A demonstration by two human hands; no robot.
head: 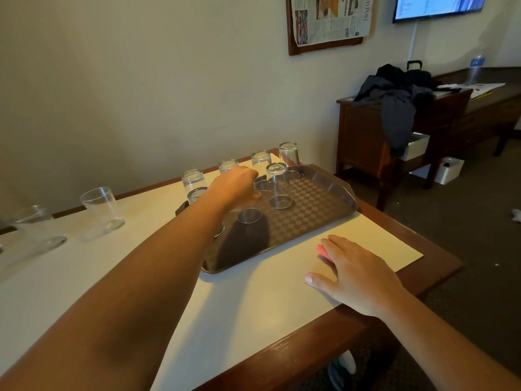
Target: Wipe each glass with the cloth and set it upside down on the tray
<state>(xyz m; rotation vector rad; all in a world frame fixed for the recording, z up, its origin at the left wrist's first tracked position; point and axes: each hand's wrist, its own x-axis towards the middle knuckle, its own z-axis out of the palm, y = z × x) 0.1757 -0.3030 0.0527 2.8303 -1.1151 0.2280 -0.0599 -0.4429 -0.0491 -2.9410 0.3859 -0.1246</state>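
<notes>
So the left hand (pixel 235 187) is curled round an upside-down glass (pixel 249 214), setting it mouth-down on the brown checkered tray (pixel 315 204) among six others already inverted. Two upright glasses (pixel 103 208) wait off to the left on the table. The right hand (pixel 358 273) rests flat, fingers straight, on the pink cloth (pixel 322 249). Risk I'd guess: the forearm is close to the neighbouring glasses, so pulling back carelessly could knock one over.

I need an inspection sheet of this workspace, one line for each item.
Surface: table with a pale mat.
Job's things: brown tray holding upturned glasses; two upright glasses stand left of it; pink cloth beside the tray.
Clutter: nothing seen.
Hands: left hand grips an upturned glass on the tray; right hand rests flat on the cloth.
Cables: white cable under the wall screen.
Surroundings: dresser with dark clothes.
</notes>
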